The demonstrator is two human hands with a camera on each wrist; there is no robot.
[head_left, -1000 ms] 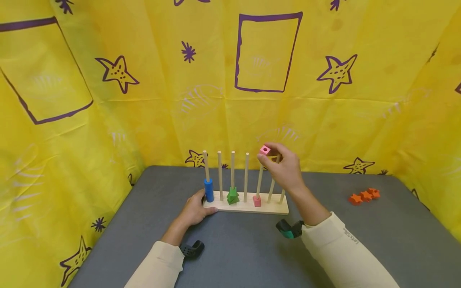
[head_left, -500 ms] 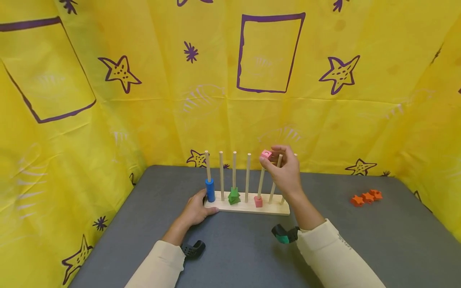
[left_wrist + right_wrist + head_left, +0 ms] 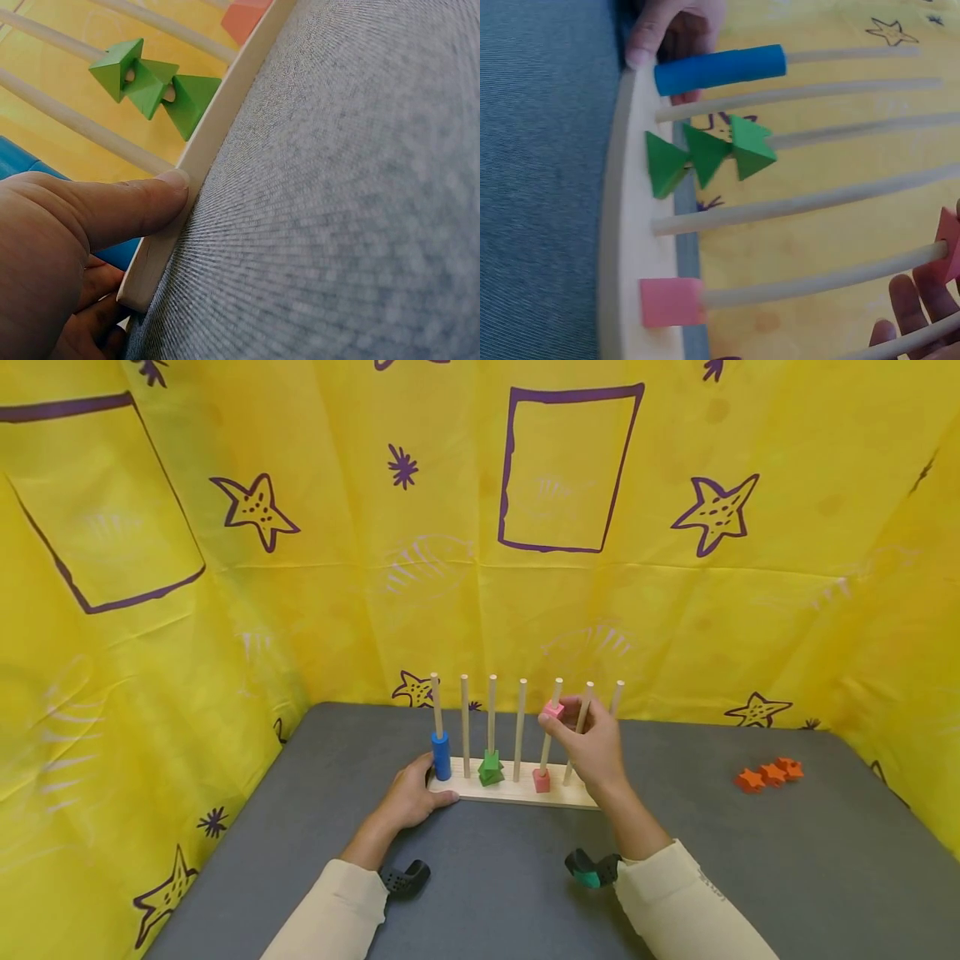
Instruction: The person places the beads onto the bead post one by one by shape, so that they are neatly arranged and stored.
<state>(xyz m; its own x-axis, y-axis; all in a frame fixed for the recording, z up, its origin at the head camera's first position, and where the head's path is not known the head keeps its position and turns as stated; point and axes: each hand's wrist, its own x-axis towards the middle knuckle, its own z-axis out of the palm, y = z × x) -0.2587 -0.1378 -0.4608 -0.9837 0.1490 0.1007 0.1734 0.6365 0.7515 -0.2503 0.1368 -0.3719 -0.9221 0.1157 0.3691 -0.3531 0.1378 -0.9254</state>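
Note:
A wooden peg rack (image 3: 517, 792) with several upright pegs stands on the table. My left hand (image 3: 408, 793) grips the left end of its base, thumb along the front edge and fingers behind. On the upper part of the fifth peg from the left is a pink block (image 3: 553, 710), which my right hand (image 3: 596, 747) pinches between thumb and fingers. Another pink block (image 3: 673, 302) sits at the bottom of that same peg. Green triangular pieces (image 3: 150, 86) are stacked low on the third peg. Blue cylinders (image 3: 441, 756) fill the lower part of the leftmost peg.
Several orange star-shaped pieces (image 3: 772, 774) lie in a row on the grey tabletop (image 3: 495, 885), to the right of the rack. A yellow patterned curtain (image 3: 420, 610) hangs behind and at both sides of the table.
My right hand has come down, and the pink block in it has gone from above the fifth peg to around it, with the peg's tip now showing above. The left hand stays on the base.

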